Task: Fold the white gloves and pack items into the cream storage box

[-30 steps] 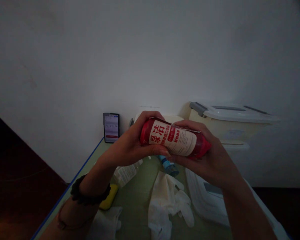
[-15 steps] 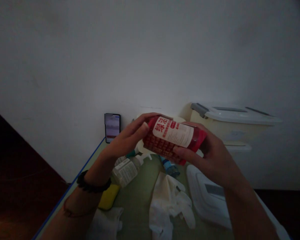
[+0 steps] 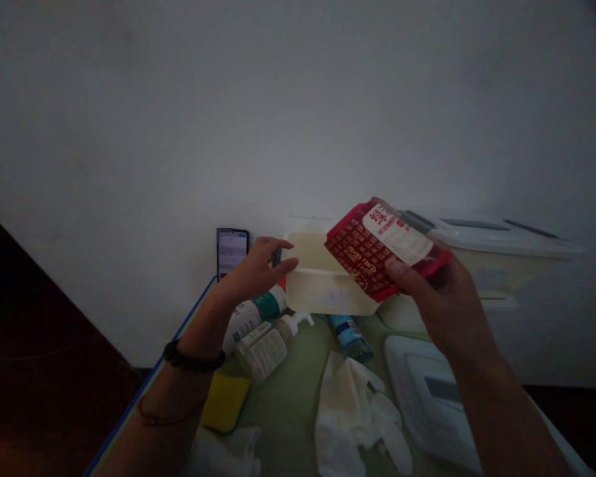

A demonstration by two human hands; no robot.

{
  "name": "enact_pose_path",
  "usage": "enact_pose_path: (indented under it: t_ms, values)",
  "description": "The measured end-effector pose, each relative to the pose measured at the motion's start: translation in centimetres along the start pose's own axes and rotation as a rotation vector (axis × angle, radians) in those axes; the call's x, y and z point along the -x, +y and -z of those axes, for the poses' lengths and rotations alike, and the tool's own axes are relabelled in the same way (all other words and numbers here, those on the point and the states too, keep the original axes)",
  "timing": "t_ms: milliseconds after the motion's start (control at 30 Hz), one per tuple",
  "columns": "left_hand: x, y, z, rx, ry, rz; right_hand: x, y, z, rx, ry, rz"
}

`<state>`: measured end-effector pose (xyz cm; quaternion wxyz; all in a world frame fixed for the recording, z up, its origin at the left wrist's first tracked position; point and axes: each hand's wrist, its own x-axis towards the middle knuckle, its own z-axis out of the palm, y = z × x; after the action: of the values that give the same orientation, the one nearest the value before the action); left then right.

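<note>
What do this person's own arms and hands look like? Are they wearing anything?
Both the left hand and right hand are human and ungloved, and no sleeves show. The left wrist wears a chunky black bracelet, with a thin, dark cord farther up. Nothing worn shows on the right arm.

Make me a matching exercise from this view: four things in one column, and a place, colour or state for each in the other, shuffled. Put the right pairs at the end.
Things:
1. Pack
2. Sponge
3. Phone
4. Pump bottle

Places, colours, states:
A. Upright by the wall
B. Lying on its side on the table
C. Yellow
D. Held in the right hand

Right pairs: 1-D, 2-C, 3-A, 4-B
</note>
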<state>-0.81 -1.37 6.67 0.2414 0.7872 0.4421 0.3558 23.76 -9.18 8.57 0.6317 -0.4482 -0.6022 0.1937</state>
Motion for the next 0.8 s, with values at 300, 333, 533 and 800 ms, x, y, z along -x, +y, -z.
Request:
enact_pose_path:
  t_ms: [300,333,533,800]
  values:
    - [-0.2,-1.2,0.2,-0.097,-0.246,-0.048,-7.2,3.2,-3.5,0.662,-0.448,0.119]
    - [-0.3,-1.2,0.1,-0.094,-0.25,-0.049,-7.7,3.5,-3.7,0.751,-0.531,0.098]
    - [-1.0,-0.6,0.0,-0.005,-0.127,-0.188,-8.7,4.7,-4.7,0.741,-0.741,0.042]
    - [-0.6,0.1,0.4,-0.03,-0.135,-0.18,-9.5,7.1,-5.7,0.682,-0.888,0.016]
